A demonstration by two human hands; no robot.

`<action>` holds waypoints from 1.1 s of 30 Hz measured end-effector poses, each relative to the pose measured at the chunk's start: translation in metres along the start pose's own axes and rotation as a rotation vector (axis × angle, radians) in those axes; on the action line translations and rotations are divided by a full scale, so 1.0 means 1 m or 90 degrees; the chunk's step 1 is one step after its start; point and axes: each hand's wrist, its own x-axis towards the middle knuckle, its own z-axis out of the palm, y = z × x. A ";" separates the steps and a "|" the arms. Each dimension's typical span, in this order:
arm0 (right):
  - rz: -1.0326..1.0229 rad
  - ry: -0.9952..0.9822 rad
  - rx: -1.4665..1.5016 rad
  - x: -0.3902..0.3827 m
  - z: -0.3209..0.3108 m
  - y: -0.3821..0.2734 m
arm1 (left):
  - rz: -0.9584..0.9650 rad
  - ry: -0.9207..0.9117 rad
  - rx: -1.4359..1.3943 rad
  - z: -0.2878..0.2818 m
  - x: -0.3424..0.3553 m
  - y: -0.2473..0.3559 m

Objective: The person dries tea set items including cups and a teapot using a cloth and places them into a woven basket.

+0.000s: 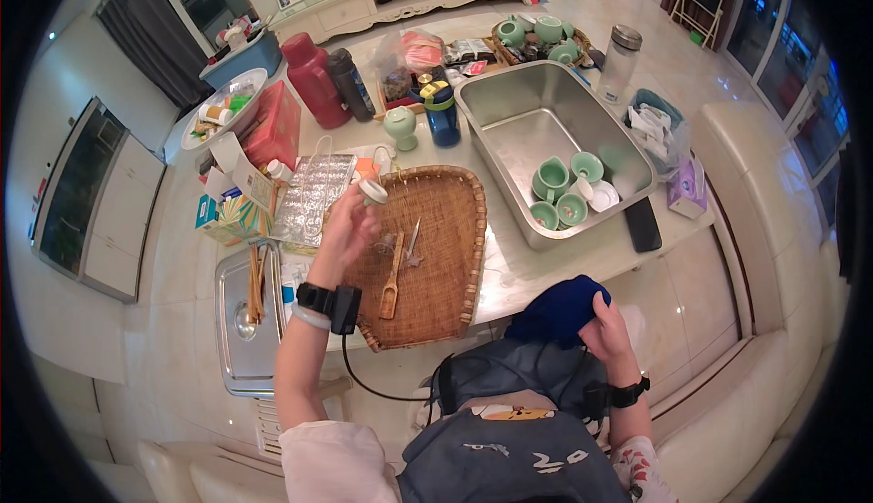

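My left hand (348, 230), raised over the far left part of a brown woven-bamboo basket tray (446, 276), grasps a small round white piece (372, 192) at the fingertips. My right hand (607, 328), lower and nearer my lap, grips a bunched dark-blue cloth (553, 310), thumb uppermost. The white piece and the cloth are well apart.

Between the hands, inside the tray, lie a light-wood scoop (389, 301) and a slim pointed tool (415, 237). Beyond the right hand stands a deep rectangular stainless-steel basin (518, 135) containing pale-green glazed cups (571, 209) and a white disc-like piece (603, 196); a black flat phone (642, 224) lies beside it, nearer that hand.

The step in hand, as I judge it, is holding the white piece up, apart from the cloth. The next move seems to call for a secure fingertip hold, and for clearance over the tray's rim.

The white piece's underside is hidden, so I cannot tell its exact kind. The cloth covers most of my right fingers; whether it wraps anything cannot be told. My left forearm masks part of the tray's edge, and the scraps beside the pointed tool are too small to identify.
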 end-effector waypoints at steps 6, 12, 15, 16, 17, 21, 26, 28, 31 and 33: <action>-0.052 -0.064 -0.010 0.018 0.021 -0.007 | -0.022 0.004 -0.218 0.017 -0.041 -0.010; -0.022 -0.044 -0.061 0.013 0.016 0.002 | -0.052 -0.025 0.008 0.004 -0.046 -0.016; -0.008 -0.005 -0.082 0.009 0.012 0.011 | -0.121 -0.033 0.467 0.006 -0.047 -0.028; -0.008 -0.005 -0.081 0.008 0.011 0.012 | -0.127 -0.047 0.584 0.013 -0.049 -0.034; -0.005 -0.008 -0.085 0.008 0.009 0.013 | -0.128 -0.048 0.584 0.019 -0.050 -0.039; -0.002 0.001 -0.099 0.007 0.009 0.015 | -0.031 -0.140 0.724 0.025 -0.049 -0.048; -0.015 0.039 -0.106 0.003 -0.001 0.019 | 0.235 -0.071 0.860 -0.004 -0.037 -0.045; -0.018 0.042 -0.114 0.002 -0.004 0.020 | 0.243 0.003 1.199 -0.008 -0.045 -0.043; -0.004 0.063 -0.113 0.006 -0.007 0.025 | 0.048 -0.050 1.304 0.018 -0.069 -0.044; -0.009 0.062 -0.110 0.009 -0.008 0.029 | -0.072 -0.133 1.315 0.007 -0.073 -0.049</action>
